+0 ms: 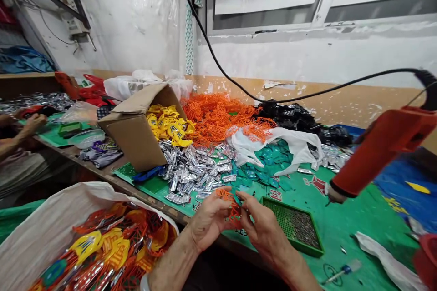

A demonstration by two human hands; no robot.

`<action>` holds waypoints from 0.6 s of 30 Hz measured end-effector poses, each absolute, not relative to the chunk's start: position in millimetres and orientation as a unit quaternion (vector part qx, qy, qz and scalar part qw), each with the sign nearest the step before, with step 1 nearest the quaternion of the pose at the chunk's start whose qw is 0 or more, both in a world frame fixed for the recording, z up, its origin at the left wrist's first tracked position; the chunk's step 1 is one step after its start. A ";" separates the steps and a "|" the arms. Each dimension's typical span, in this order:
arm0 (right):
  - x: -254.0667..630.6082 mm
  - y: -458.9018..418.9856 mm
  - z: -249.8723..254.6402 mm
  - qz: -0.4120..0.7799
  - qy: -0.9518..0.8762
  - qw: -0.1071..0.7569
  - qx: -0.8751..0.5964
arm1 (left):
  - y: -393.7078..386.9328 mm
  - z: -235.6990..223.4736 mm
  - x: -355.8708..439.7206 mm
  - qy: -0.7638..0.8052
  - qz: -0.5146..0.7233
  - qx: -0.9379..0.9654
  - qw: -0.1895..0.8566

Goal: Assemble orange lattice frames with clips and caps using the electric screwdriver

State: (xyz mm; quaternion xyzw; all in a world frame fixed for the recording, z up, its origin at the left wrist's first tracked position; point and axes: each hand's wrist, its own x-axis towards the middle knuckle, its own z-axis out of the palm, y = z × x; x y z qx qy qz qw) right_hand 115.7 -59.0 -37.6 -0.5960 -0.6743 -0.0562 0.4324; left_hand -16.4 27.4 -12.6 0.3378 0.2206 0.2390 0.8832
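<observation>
My left hand [210,216] is closed around an orange lattice plastic part [234,207] above the front edge of the table. Thumb and fingers of my right hand [262,223] pinch together at the part's right side, where a small teal plastic piece [235,197] shows, partly hidden by the fingers. Just beyond my hands lie a heap of silver plastic pieces [194,170] and a pile of teal pieces [269,159]. A green tray [316,250] of small dark screws stands right of my right hand.
A red electric screwdriver [378,154] hangs at the right on a black cable. Behind are an orange lattice pile [218,116] and a tipped cardboard box [136,138] with yellow pieces. A white sack [37,227] of assembled parts stands front left. Another person's hand [36,122] is far left.
</observation>
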 end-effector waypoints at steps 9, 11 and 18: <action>116.2 -60.6 -29.7 0.004 -0.654 0.458 -0.602 | 15.0 -22.0 -13.2 0.215 0.273 0.267 0.899; 117.0 -63.3 -29.8 0.025 -0.628 0.470 -0.619 | 15.3 -22.6 -12.6 0.210 0.265 0.276 0.900; 127.3 -74.4 -34.7 0.086 -0.535 0.505 -0.672 | 16.4 -25.5 -10.8 0.220 0.231 0.284 0.904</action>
